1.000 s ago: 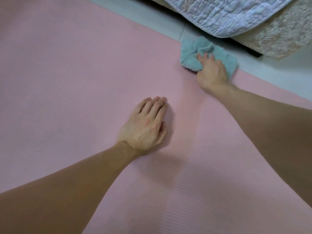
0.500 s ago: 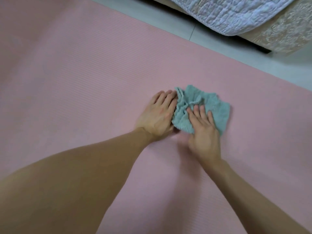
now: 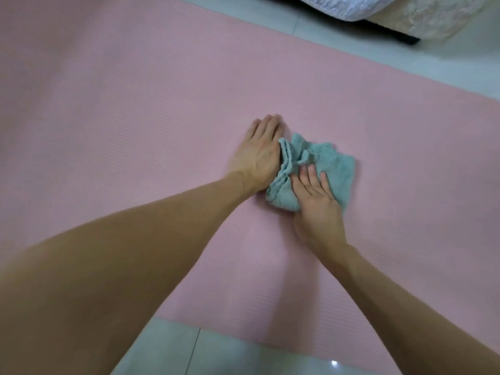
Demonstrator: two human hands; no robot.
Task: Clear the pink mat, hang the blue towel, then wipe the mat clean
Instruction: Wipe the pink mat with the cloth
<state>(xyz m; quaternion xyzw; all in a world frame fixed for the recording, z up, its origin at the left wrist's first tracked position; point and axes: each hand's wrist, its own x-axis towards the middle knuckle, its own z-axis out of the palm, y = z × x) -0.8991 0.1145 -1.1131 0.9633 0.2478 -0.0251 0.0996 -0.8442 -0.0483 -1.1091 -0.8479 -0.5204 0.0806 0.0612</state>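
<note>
My left hand (image 3: 258,155) lies flat on the mat (image 3: 130,117), fingers straight and together, its inner edge touching the bunched side of the cloth (image 3: 334,163). My right hand (image 3: 316,197) presses down on the cloth with fingers spread; the cloth is crumpled, teal, near the mat's middle. My left thumb seems tucked under the folds, though I cannot be sure. Pale floor (image 3: 216,353) borders the mat's near edge, and a quilt (image 3: 349,6) hangs at the far side.
</note>
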